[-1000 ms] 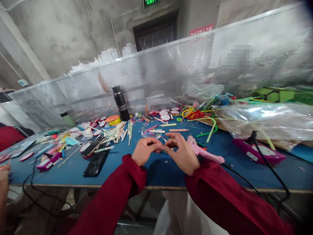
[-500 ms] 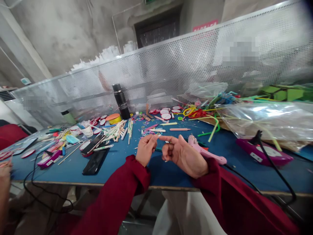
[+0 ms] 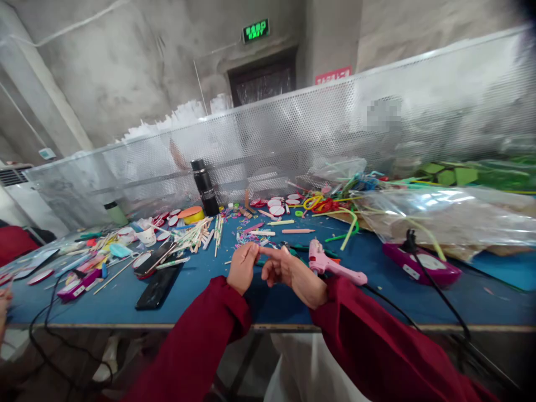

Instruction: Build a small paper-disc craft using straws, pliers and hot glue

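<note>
My left hand (image 3: 243,267) and my right hand (image 3: 291,271) meet just above the blue table (image 3: 209,301), near its front edge. Both wear dark red sleeves. The left fingers are curled into a pinch, and the right index finger points left and touches them. The other right fingers are folded in. Whatever is pinched between them is too small to make out. A pink glue gun (image 3: 330,265) lies on the table just right of my right hand.
Two black phones (image 3: 157,273) lie left of my hands, beside wooden sticks (image 3: 196,231) and small round pieces. A black flask (image 3: 205,187) stands by the perforated metal screen. Plastic bags (image 3: 439,215) and coloured straws fill the right. Black cables run over the front edge.
My hands have drawn closer together and moved slightly left and down in view. The camera tilted up, so the exit sign shows again.
</note>
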{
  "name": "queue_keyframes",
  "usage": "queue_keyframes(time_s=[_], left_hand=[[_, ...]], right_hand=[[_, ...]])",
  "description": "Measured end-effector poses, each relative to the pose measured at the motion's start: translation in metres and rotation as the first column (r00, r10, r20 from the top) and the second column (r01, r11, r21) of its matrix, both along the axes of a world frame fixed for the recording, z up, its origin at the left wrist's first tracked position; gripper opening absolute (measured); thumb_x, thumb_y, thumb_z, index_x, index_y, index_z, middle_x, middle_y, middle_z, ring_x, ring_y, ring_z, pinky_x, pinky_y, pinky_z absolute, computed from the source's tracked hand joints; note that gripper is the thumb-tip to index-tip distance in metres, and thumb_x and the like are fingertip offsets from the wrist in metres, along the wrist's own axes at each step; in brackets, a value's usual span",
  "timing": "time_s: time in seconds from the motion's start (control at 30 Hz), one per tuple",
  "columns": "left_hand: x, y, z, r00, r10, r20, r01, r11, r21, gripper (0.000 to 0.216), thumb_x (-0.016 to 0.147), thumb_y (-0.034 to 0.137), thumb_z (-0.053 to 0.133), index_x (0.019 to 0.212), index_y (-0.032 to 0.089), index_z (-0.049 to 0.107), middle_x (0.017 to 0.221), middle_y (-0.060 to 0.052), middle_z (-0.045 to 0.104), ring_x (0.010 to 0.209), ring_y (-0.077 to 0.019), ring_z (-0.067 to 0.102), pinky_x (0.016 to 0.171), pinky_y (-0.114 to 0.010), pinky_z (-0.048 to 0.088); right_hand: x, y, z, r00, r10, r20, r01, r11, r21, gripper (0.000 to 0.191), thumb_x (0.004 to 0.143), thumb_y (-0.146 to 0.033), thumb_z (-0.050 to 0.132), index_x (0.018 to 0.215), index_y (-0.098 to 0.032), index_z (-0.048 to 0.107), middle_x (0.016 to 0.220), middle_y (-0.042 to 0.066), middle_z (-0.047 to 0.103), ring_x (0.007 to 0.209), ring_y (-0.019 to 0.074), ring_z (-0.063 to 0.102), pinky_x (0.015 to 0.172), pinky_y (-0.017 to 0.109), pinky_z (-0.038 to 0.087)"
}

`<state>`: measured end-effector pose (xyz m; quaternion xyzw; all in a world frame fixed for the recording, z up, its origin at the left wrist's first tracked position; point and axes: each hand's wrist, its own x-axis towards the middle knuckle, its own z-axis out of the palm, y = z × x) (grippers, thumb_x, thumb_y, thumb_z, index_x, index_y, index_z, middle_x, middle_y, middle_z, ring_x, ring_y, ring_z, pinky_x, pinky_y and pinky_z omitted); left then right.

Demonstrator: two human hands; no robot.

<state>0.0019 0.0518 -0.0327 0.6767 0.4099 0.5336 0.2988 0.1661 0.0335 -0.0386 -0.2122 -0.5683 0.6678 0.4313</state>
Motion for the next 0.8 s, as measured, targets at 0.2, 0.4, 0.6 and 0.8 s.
queue_keyframes(time_s=[0.2,0.4,0.6,0.8], left_hand=[[-0.003,0.002,0.001,0.991,-0.094,0.093,0.1,0.993,-0.061,0.044,0.091,0.054,0.054,0.075,0.014,0.065,0.067,-0.001,0.056,0.061,-0.0123,0.048,0.057,-0.024,0.037],[-0.005,0.004,0.007,0.998,0.051,0.042,-0.054,0.997,0.05,0.023,0.08,0.039,0.071,0.08,0.016,0.075,0.084,-0.006,0.072,0.081,-0.0192,0.061,0.075,-0.029,0.047],[-0.004,0.004,0.001,0.997,0.015,-0.072,-0.007,0.994,0.113,0.037,0.081,0.051,0.068,0.074,0.015,0.064,0.076,-0.003,0.063,0.07,-0.016,0.055,0.067,-0.027,0.044],[0.0,-0.001,-0.001,0.893,-0.155,-0.422,0.21,0.974,0.088,0.045,0.09,0.055,0.054,0.113,0.017,0.062,0.094,-0.009,0.07,0.083,-0.0219,0.062,0.075,-0.032,0.046]], right_hand=[[-0.002,-0.004,0.008,0.998,0.01,-0.057,-0.013,0.999,-0.047,0.07,0.088,-0.074,0.04,0.131,-0.023,0.062,0.079,0.003,0.066,0.066,0.0161,0.058,0.07,0.033,0.044],[-0.005,0.003,0.003,0.942,-0.256,-0.218,0.277,0.958,0.073,0.058,0.087,-0.065,0.052,0.12,-0.019,0.061,0.076,0.003,0.062,0.068,0.0174,0.055,0.07,0.034,0.044],[-0.007,0.005,-0.004,0.931,-0.342,-0.128,0.364,0.901,0.238,0.045,0.092,-0.062,0.049,0.107,-0.021,0.055,0.067,-0.003,0.054,0.062,0.0149,0.049,0.061,0.031,0.039],[-0.006,0.002,-0.005,0.948,-0.316,-0.027,0.302,0.875,0.377,0.044,0.093,-0.059,0.048,0.116,-0.021,0.054,0.073,-0.002,0.054,0.063,0.0152,0.051,0.062,0.031,0.043]])
